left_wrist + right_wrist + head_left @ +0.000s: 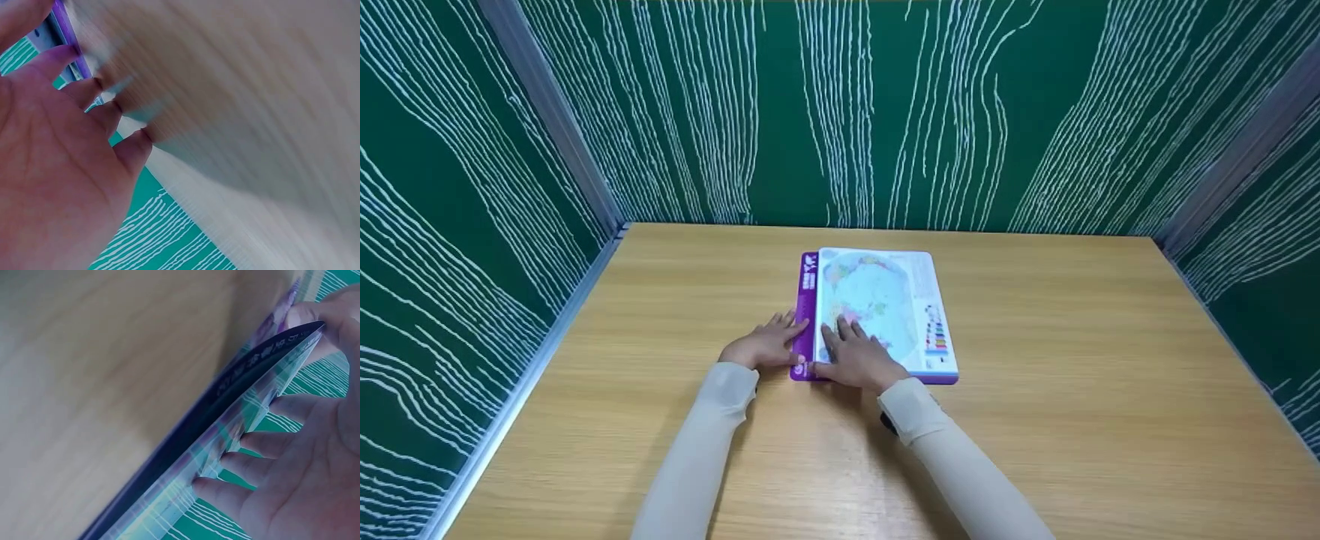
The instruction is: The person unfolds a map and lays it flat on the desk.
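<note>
A green wall with white wavy lines [780, 112] stands well beyond the fingertips, and below it the wooden worktop [1072, 337] runs under and around both hands. Two pale sleeves [690, 457] reach in from the near side. The map board [885, 292] lies flat on the worktop, partly under the right-hand fingers and stretching beyond and to the right of them.

The right hand [861, 361] rests on the board's near left part, its fingers spread and fairly straight, gripping nothing that can be made out; its thumb reaches left over the purple strip [805, 300]. The left hand [761, 347] lies at the outer side of that strip, fingers extended and a little apart, some tips on the worktop and others meeting the strip; it has hold of nothing either. In the right wrist view, just past the fingertips, a dark lower layer [185, 433] shows beneath the glossy face. Small colored printing [936, 330] sits to the right of the right-hand fingers.

The step in hand looks like steadying or squaring the board. The next move seems to call for light, even pressure, with the left fingers guarding the strip's edge against slipping.
</note>
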A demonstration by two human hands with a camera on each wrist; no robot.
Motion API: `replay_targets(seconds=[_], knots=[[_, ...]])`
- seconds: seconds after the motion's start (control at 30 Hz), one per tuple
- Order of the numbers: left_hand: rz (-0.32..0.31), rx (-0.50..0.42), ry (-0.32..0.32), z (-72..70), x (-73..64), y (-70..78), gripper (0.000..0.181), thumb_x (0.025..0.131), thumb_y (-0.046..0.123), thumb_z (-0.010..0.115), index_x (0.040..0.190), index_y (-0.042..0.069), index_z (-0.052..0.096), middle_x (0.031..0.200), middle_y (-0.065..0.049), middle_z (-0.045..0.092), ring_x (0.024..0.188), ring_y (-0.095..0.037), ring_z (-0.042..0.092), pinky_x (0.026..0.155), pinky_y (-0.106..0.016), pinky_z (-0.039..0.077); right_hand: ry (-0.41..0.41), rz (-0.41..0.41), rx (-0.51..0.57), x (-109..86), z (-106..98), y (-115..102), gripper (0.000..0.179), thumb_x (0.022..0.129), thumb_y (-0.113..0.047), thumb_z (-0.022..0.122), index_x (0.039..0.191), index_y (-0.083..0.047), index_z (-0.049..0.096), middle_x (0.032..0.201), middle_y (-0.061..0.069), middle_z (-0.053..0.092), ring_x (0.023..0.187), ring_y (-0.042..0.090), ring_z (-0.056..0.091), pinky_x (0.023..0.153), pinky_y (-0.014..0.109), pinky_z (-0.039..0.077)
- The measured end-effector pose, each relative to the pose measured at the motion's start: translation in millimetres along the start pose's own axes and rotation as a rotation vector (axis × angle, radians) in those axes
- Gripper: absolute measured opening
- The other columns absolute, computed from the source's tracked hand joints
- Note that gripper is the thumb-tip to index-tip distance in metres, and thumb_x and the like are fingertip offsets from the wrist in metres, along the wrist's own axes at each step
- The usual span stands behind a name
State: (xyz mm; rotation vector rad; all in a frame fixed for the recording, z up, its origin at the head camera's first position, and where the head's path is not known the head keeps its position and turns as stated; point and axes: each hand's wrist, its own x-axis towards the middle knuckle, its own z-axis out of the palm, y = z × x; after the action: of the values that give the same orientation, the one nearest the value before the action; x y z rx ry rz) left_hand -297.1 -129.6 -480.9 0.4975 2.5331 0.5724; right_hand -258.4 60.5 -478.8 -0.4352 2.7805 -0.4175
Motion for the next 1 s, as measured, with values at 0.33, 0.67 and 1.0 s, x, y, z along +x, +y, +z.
replay_targets(seconds=[0.33, 0.67, 1.0], knots=[[-0.004, -0.003, 0.01, 0.2, 0.7, -0.6, 0.072, 0.094, 0.031, 0.058, 0.154, 0.018, 0.02, 0.163, -0.008, 0.002, 0.15, -0.031, -0.004, 0.121, -0.052, 0.001, -0.004, 0.02, 0.074, -7.4, -8.7, 7.3, 0.08, 0.089, -0.068, 0.044, 0.154, -0.03, 0.017, 0.163, 0.004, 0.007, 0.15, 0.029, 0.006, 0.116, 0.057, 0.022], [-0.012, -0.012, 0.018, 0.6, -0.5, -0.2, 0.072, 0.094, 0.034, 0.057, 0.153, 0.02, 0.021, 0.163, -0.007, 0.002, 0.15, -0.031, -0.004, 0.121, -0.052, 0.0, 0.011, -0.013, 0.146, -15.6, -17.6, 17.3, 0.081, 0.087, -0.073, 0.041, 0.153, -0.034, 0.017, 0.163, 0.001, 0.007, 0.15, 0.028, 0.007, 0.116, 0.055, 0.023], [-0.018, -0.007, 0.013, -0.2, -1.0, -1.6, 0.074, 0.093, 0.033, 0.059, 0.154, 0.017, 0.019, 0.163, -0.004, 0.004, 0.15, -0.03, -0.003, 0.121, -0.052, -0.001, 0.003, -0.046, 0.161, -25.0, -33.0, 30.4, 0.083, 0.086, -0.076, 0.039, 0.153, -0.034, 0.014, 0.163, -0.001, 0.005, 0.15, 0.024, 0.007, 0.118, 0.05, 0.023]])
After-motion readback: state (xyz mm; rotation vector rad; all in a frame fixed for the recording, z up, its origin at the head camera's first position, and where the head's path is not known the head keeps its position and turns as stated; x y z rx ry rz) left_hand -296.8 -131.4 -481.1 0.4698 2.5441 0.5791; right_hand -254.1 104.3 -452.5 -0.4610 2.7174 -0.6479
